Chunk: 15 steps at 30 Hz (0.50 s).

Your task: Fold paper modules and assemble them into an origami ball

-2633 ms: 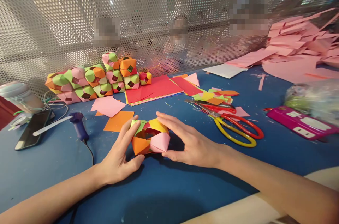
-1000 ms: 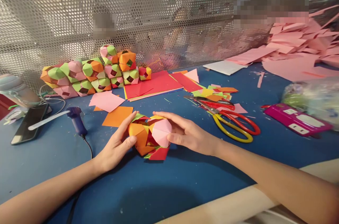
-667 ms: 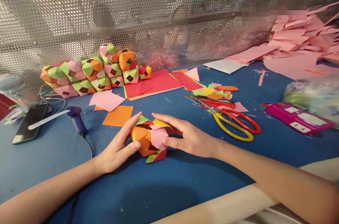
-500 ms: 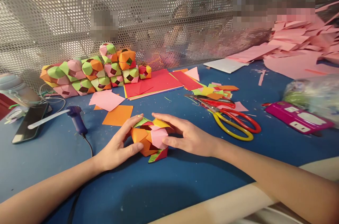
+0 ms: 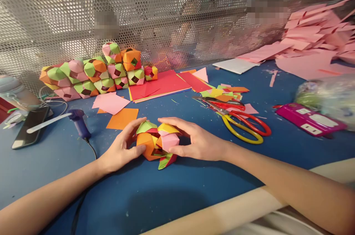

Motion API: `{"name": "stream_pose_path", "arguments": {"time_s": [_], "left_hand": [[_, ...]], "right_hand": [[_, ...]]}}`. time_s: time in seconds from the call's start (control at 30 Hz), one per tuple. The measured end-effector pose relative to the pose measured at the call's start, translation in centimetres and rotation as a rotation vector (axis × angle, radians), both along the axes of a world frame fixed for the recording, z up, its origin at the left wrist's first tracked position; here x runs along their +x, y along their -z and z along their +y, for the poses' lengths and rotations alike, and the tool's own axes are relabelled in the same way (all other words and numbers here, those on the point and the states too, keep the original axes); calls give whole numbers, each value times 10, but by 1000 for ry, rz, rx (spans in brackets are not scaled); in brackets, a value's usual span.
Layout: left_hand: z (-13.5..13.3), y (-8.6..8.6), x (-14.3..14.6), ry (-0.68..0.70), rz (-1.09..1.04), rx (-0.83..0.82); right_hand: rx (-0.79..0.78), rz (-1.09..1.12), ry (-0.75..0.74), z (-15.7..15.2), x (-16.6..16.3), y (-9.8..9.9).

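The left hand [image 5: 119, 151] and the right hand [image 5: 201, 139] hold one folded paper ball [image 5: 146, 146] between them, at the near middle of the tabletop [image 5: 172, 194]. Each grip is pinching its own side of the ball, with the thumb on the near side. A green and red flap [image 5: 167, 160] sticks out toward the near edge. Left lies a glue gun [image 5: 80, 124]; right, the scissors [image 5: 222, 113].

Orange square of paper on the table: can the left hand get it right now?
Probably yes: the orange square lies just beyond the left hand, with nothing seen between them. But that hand is holding the paper ball, so it would likely have to let go first.
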<state>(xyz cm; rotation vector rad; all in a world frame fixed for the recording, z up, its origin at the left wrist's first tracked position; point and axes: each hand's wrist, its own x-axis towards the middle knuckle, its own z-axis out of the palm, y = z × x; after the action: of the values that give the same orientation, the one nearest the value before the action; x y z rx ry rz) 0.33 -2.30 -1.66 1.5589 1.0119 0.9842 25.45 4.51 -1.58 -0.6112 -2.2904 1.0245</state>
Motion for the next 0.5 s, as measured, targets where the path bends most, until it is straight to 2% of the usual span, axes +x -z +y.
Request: {"name": "stream_pose_path", "arguments": {"time_s": [0.1, 0.37, 0.5], "left_hand": [[4, 3, -3, -74, -52, -40], [13, 1, 2, -215, -313, -189], [18, -2, 4, -268, -359, -241]], "right_hand": [[-43, 32, 14, 2, 1, -1], [-367, 210, 57, 17, 7, -3], [-509, 331, 84, 24, 5, -2]]}}
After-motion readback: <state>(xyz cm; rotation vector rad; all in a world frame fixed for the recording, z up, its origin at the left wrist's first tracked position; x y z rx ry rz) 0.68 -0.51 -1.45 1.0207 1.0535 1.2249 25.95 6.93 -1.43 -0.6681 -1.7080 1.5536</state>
